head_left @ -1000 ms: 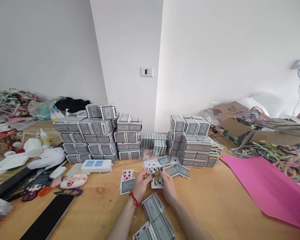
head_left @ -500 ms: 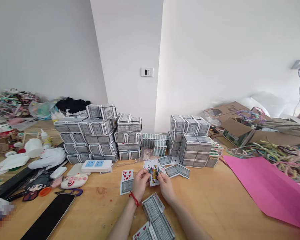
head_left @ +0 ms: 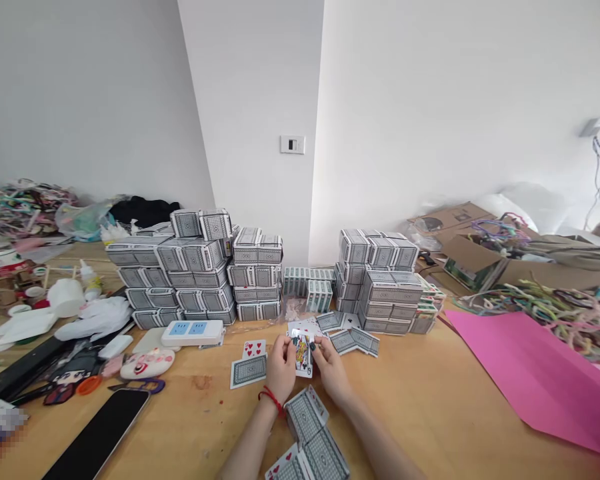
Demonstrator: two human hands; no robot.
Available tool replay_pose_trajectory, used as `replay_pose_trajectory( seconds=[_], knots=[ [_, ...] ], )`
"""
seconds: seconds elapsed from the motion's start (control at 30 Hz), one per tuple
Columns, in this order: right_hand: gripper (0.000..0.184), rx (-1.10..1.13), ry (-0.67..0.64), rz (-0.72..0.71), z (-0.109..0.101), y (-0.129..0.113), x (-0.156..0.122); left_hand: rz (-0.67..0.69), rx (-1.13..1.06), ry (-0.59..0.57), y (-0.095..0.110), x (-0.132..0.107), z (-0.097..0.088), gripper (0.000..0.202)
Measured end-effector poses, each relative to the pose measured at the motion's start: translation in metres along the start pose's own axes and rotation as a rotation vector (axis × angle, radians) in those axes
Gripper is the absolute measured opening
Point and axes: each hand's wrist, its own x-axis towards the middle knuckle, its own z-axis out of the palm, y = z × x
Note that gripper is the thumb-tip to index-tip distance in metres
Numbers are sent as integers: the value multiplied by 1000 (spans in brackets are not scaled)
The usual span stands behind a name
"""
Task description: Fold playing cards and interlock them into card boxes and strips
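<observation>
From where I stood, both hands were busy with a single court card (head_left: pixel 304 363), a queen by its corner letter. It stood near the middle of the bench (head_left: pixel 205 410), the clock's centre here. The left hand (head_left: pixel 282 365) pinched one long edge and the right hand (head_left: pixel 331 367) had the other, fingers close together; whether a second card lay behind it, I couldn't tell. The step in hand looked like bending or lining up that card, and it seemed to call for light, even fingertip pressure from both sides.

A face-down card (head_left: pixel 249 371) lay at nine o'clock, overlapping a heart card (head_left: pixel 255 348). More loose cards (head_left: pixel 355 341) spread from one to two, and a folded pile (head_left: pixel 305 415) sat at six, between the forearms. Big card stacks (head_left: pixel 193 257) rose between ten and eleven, others (head_left: pixel 393 293) at two. The phone (head_left: pixel 100 433) rested at eight, the socket strip (head_left: pixel 193 331) towards ten, pink paper (head_left: pixel 530 373) at three. Beyond, pale walls (head_left: pixel 410 100) carried a switch (head_left: pixel 293 145) at twelve.
</observation>
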Motion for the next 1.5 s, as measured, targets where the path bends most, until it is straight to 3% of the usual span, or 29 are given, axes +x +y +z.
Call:
replay_pose_trajectory(
  seconds=[0.17,0.4,0.6,1.5],
  knots=[
    [27,-109,-41,-33,4,4,-5,-15,4,-53,-1,-2,1,16],
    [24,-102,-47,-20,4,6,-3,-22,-5,6,2,-2,1,19],
    [15,-102,20,-63,2,1,-3,-46,-18,-28,1,-3,1,16],
    [19,-68,-32,-19,-3,2,-3,-46,42,-62,-1,-6,2,22]
  ],
)
